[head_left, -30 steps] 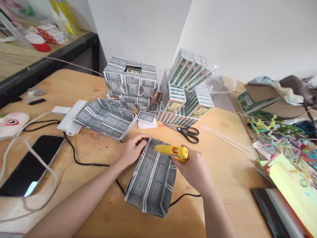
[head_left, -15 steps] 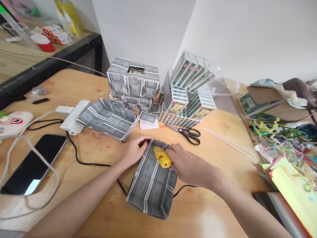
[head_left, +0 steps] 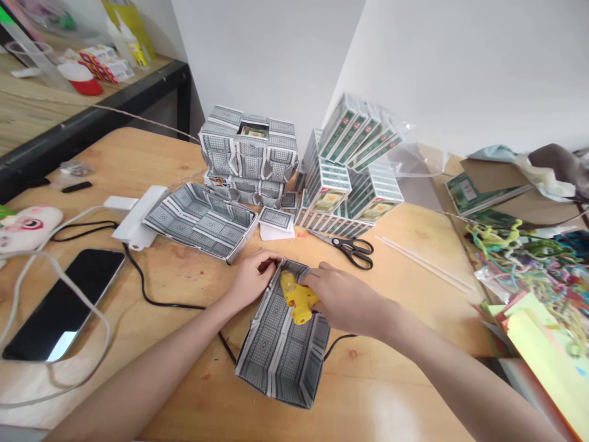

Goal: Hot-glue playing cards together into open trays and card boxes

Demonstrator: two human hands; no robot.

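Wooden table (head_left: 391,393), card-covered box (head_left: 273,362) sat near front, left hand (head_left: 254,279) had fingers pinched on its far-left corner, right hand (head_left: 344,301) had fingers wrapped around yellow glue gun (head_left: 301,305) over it.

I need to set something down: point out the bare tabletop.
Bare wood lies between the scissors, the pale sticks and the right forearm; another patch, between that forearm and the near card tray. Crowded: left, with phone and cables; back, with card-covered box and green card packs; right, with yarn pile.
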